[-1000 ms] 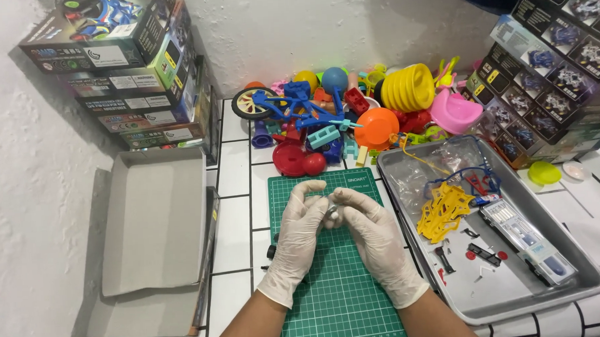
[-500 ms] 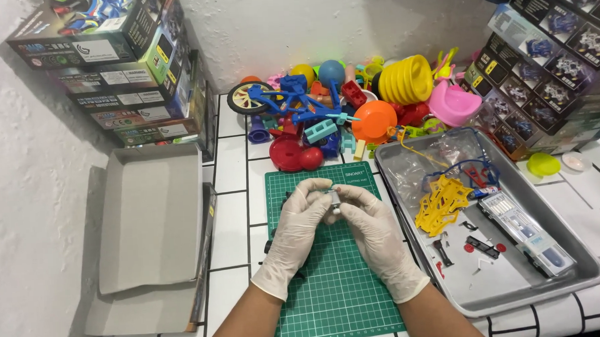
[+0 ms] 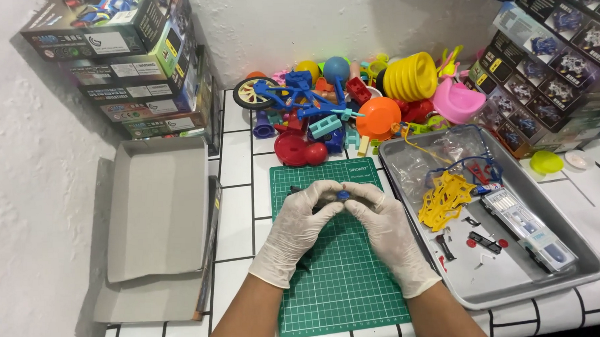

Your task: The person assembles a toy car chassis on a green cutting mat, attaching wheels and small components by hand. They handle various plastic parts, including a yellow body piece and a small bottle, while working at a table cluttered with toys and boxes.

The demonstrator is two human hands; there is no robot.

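An open grey cardboard box point(image 3: 158, 206) is seen at the left; over the green cutting mat point(image 3: 337, 280) a small dark part with a blue tip point(image 3: 337, 196) is pinched between the gloved left hand point(image 3: 295, 232) and right hand point(image 3: 385, 228). If the pinch slackened, it could be dropped and lost among the toys point(image 3: 351, 107) or in the metal tray point(image 3: 516, 267).

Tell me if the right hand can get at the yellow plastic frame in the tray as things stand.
Probably yes: the yellow plastic frame lies uncovered in the metal tray, just beside the right hand, though both hands are pinching a small part.
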